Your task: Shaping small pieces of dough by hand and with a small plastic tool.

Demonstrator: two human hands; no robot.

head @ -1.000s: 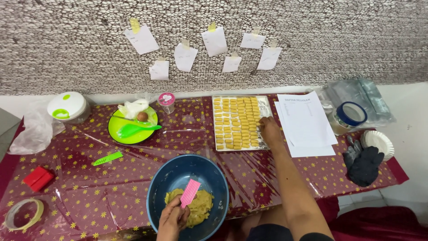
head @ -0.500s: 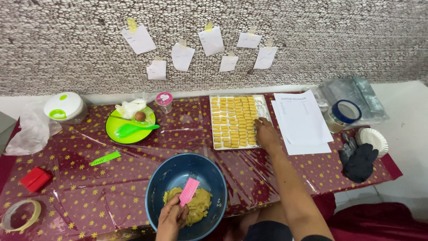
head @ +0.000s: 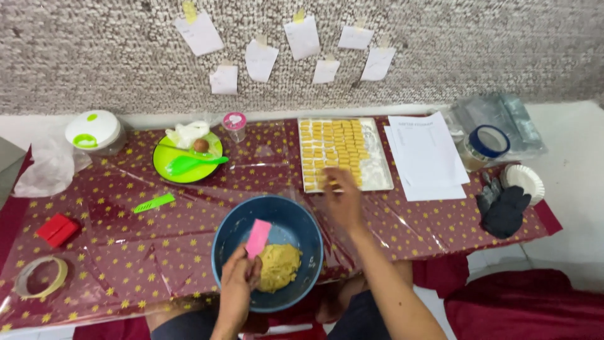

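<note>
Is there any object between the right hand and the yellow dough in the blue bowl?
Nothing visible. The right hand is blurred above the bowl's far rim, near the tray. The dough lies uncovered; the left hand holds a pink scraper beside it.

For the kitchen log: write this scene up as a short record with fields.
Left hand: holds a pink scraper over the blue bowl
Right hand: blurred, empty as far as shows, at the near edge of the tray
Bowl contents: yellow dough lump
Tray contents: rows of small yellow pieces
Left of the tray: green plate with a green spoon
Right of the tray: paper sheets, roll of blue tape, black gloves
Surface: maroon star-patterned table cover
</note>
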